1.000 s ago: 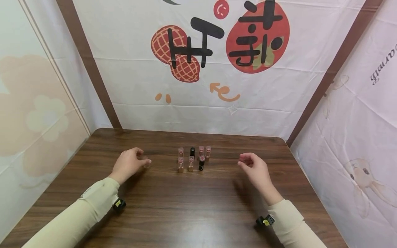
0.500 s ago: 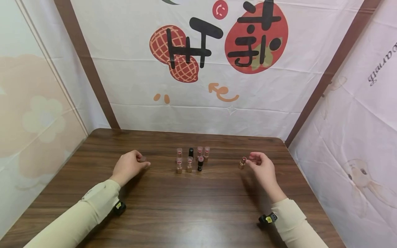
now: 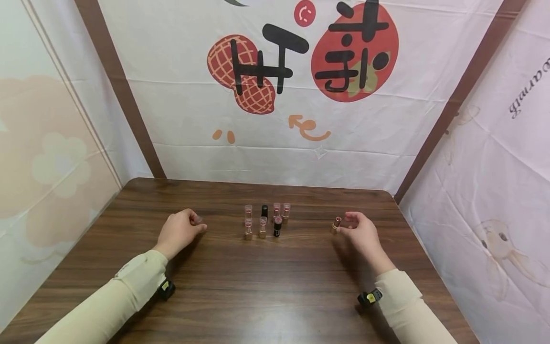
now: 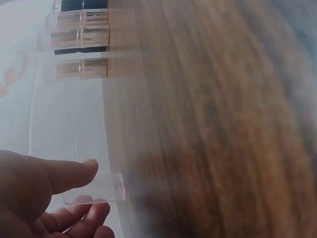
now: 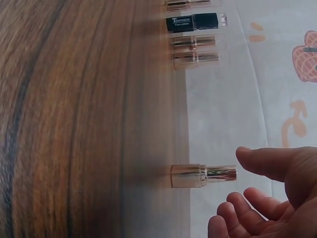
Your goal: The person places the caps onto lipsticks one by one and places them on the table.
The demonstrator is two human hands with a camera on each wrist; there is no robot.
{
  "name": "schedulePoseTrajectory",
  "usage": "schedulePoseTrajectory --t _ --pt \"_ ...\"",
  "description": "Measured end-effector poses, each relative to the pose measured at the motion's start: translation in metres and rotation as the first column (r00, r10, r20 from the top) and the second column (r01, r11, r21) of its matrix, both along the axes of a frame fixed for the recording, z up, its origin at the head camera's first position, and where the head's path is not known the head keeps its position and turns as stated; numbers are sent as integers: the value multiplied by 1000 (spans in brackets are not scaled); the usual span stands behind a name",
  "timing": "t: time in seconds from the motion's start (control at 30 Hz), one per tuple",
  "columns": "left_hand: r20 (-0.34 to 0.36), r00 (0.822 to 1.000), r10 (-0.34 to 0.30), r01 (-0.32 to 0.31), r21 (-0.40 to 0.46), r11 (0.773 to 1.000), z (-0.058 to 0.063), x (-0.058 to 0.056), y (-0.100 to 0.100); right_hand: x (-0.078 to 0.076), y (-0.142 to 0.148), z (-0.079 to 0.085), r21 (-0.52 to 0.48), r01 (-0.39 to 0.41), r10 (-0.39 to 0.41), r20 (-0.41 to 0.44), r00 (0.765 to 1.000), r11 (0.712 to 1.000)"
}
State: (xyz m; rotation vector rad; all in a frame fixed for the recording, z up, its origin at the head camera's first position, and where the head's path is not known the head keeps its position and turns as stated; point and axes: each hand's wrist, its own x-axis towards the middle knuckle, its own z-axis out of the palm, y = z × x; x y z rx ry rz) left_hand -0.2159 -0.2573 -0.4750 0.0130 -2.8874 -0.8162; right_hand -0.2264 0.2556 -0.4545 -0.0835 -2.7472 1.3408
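Observation:
In the left wrist view, my left hand (image 4: 29, 188) pinches a clear lipstick cap (image 4: 94, 191) between thumb and fingers. An uncapped gold lipstick (image 5: 200, 176) stands upright on the table at the right, its bullet showing. My right hand (image 3: 363, 236) is right beside it, thumb and fingers spread apart around its top with a gap in the right wrist view. Between the hands several lipsticks stand in a group. Gold ones with clear caps (image 3: 263, 228) make up most of it, together with a black one (image 3: 277, 228) in front and a black-capped one (image 3: 264, 211) behind.
The brown wooden table (image 3: 258, 296) carries everything. A printed white cloth (image 3: 193, 157) hangs along its back edge, and further cloths (image 3: 481, 200) flank both sides. Each wrist wears a small black camera (image 3: 166, 288).
My right hand has drawn back a little to the right, and the gold lipstick, hidden a second ago, now shows standing beside it. The left hand keeps the cap in nearly the same place.

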Motion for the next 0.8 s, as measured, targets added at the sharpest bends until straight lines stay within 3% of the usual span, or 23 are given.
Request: schedulePoseTrajectory --t 0.2,0.43,0.8 --pt "-60 998 -31 32 18 999 0 -2 1 -4 0 -6 25 20 -21 30 999 1000" --pt "-120 989 -82 89 57 994 -3 -3 8 -13 0 -15 88 -12 8 50 999 996" --pt "-207 971 -122 148 116 982 20 -2 23 -21 -6 -21 98 -21 10 115 993 995"
